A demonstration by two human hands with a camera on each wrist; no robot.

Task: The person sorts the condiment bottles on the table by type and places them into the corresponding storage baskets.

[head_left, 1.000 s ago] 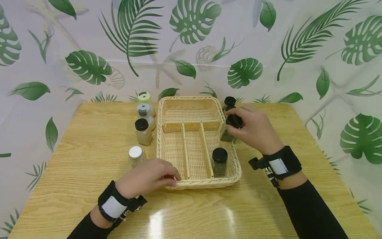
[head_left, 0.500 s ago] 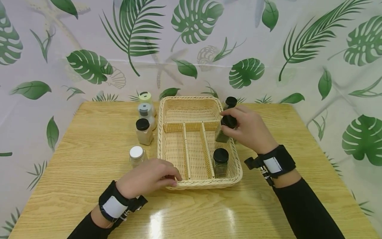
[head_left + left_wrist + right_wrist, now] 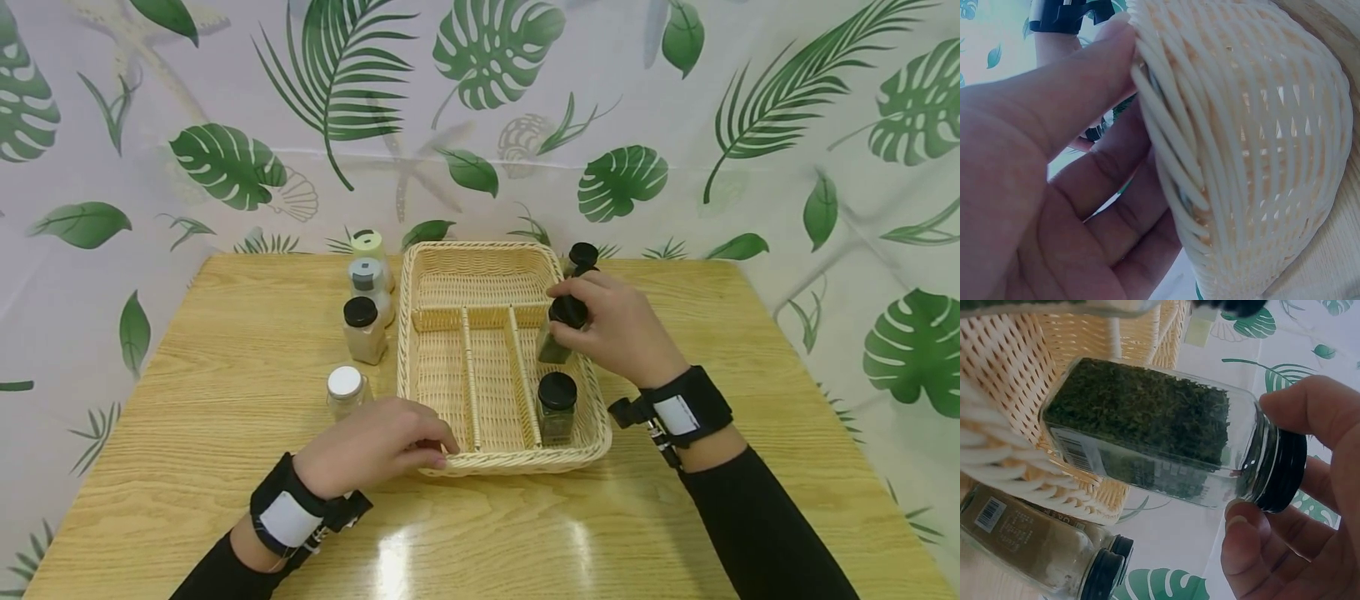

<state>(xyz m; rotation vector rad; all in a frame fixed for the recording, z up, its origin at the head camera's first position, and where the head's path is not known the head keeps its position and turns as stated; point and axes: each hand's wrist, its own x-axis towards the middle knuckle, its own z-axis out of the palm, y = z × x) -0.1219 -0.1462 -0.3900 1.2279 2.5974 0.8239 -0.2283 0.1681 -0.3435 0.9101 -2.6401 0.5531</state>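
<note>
My right hand (image 3: 618, 329) holds a square glass spice jar (image 3: 1141, 419) of dried green herbs by its black lid, between thumb and fingers. The jar is inside the right-hand compartment of the pale wicker basket (image 3: 517, 460), just behind another black-lidded jar (image 3: 557, 412) standing there. At the basket's front left corner, my left hand (image 3: 378, 446) grips the woven rim. The left wrist view shows its thumb (image 3: 1091, 81) and fingers on opposite sides of that rim.
Left of the basket stand a yellow-lidded jar (image 3: 367, 243), a grey-lidded jar (image 3: 367, 283), a black-lidded jar (image 3: 364, 337) and a white-lidded jar (image 3: 347, 385). Beyond my right hand are black-lidded jars (image 3: 582, 257); brown powder fills one jar (image 3: 1029, 544) outside the basket. Dividers (image 3: 471, 379) split the basket.
My right hand has carried the herb jar leftward from over the basket's right rim and lowered it into the right compartment. The left hand has stayed on the rim.
</note>
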